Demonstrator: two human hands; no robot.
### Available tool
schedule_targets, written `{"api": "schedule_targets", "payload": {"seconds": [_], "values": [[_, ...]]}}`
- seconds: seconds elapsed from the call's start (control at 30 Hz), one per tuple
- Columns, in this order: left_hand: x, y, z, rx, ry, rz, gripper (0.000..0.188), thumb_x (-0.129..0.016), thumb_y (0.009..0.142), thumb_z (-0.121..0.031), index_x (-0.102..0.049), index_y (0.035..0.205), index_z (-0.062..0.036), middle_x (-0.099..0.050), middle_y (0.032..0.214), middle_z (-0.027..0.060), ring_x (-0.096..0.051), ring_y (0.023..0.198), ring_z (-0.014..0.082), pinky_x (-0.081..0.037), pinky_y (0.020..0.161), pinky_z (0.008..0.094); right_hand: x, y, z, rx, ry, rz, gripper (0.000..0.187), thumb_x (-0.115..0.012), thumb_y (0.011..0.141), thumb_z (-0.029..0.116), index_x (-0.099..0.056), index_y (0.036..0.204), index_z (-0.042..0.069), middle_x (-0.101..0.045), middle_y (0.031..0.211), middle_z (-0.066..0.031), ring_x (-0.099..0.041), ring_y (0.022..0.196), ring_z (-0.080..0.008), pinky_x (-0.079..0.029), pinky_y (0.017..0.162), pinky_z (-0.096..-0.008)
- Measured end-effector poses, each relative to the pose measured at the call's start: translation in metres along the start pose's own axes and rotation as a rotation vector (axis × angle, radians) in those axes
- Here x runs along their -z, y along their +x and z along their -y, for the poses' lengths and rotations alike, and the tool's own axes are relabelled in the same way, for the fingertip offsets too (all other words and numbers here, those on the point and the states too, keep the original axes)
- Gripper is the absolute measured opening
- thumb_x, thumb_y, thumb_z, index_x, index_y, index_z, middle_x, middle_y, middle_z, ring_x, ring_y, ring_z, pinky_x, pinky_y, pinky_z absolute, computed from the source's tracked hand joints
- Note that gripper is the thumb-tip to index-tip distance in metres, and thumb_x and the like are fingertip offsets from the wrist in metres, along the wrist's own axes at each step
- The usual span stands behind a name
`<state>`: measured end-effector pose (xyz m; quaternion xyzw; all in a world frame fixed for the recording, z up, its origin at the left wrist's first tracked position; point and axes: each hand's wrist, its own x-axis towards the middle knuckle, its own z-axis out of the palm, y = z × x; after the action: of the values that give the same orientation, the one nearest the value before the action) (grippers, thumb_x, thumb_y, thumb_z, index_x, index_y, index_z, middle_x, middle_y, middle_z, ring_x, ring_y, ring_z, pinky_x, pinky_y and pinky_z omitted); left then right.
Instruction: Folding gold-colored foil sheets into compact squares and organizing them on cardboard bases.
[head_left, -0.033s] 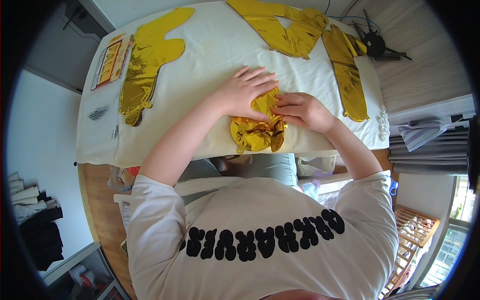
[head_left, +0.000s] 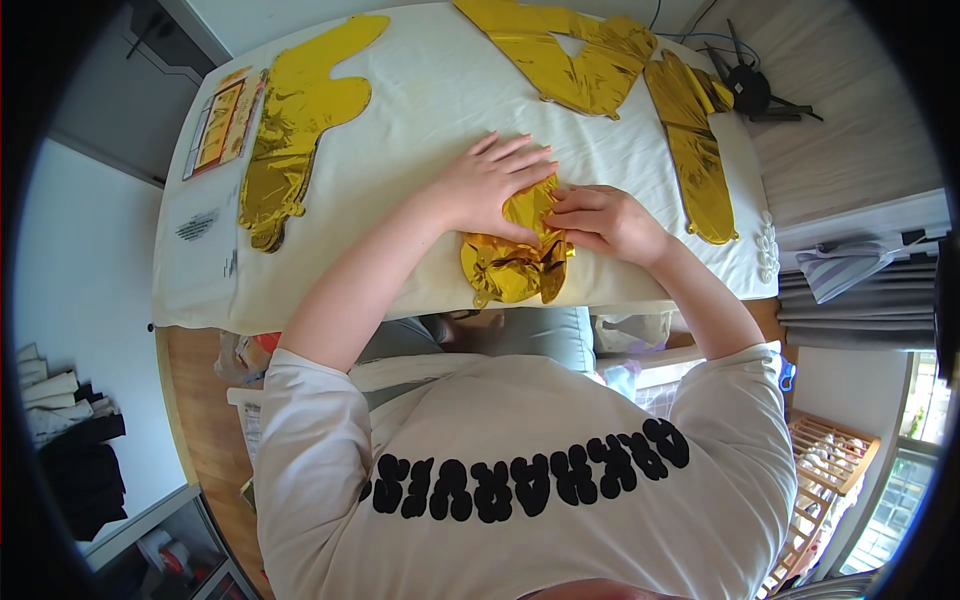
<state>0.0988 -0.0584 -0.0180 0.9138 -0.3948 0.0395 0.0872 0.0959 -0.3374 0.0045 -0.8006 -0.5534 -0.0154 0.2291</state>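
We are working on a piece of gold foil [head_left: 500, 283], which is lying under and just toward us from our fingers [head_left: 525, 160], close to the near edge of the surface [head_left: 420, 120]. Our left hand [head_left: 488, 190] is resting flat, its fingers slightly apart and its thumb lying across the foil; our right hand [head_left: 618, 225] is bending its fingers in and appears to be pinching the foil's right side between fingertips and thumb. We are judging this piece to be partway along: the strip between our hands is lying fairly flat, while the part nearest us is puckering and folding over itself, so the smoothing there is looking unfinished. Elsewhere, three larger foil shapes are lying spread out, apart from our fingers: a long curved one [head_left: 310, 100] well to their left, a bent one [head_left: 590, 75] beyond them, and a narrow one [head_left: 692, 150] to their right. They are showing creases, but we are counting them as laid out. A printed card [head_left: 222, 125] is lying beyond the left shape, farthest left of our fingers.
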Motion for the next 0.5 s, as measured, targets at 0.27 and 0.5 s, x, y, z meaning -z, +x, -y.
{"api": "schedule_targets", "payload": {"seconds": [0.27, 0.5], "values": [[-0.008, -0.001, 0.003, 0.013, 0.008, -0.011, 0.089, -0.052, 0.096, -0.076, -0.036, 0.165, -0.0225, -0.031, 0.173, 0.0033, -0.022, 0.161, 0.0274, -0.015, 0.131, 0.0533, -0.001, 0.006, 0.017, -0.121, 0.03, -0.081, 0.022, -0.082, 0.084, 0.014, -0.076, 0.105, 0.007, -0.075, 0.112, -0.0097, -0.07, 0.116, -0.0316, -0.057, 0.097, -0.0446], [-0.011, -0.002, 0.0, -0.004, 0.022, -0.074, 0.076, -0.051, 0.102, -0.061, -0.032, 0.166, -0.0231, -0.035, 0.171, 0.0037, -0.027, 0.16, 0.0272, -0.016, 0.131, 0.0519, -0.005, 0.012, 0.035, -0.264, 0.009, -0.173, 0.015, -0.078, 0.091, 0.015, -0.076, 0.101, 0.004, -0.074, 0.105, -0.0137, -0.071, 0.094, -0.0349, -0.057, 0.083, -0.0417]]}}
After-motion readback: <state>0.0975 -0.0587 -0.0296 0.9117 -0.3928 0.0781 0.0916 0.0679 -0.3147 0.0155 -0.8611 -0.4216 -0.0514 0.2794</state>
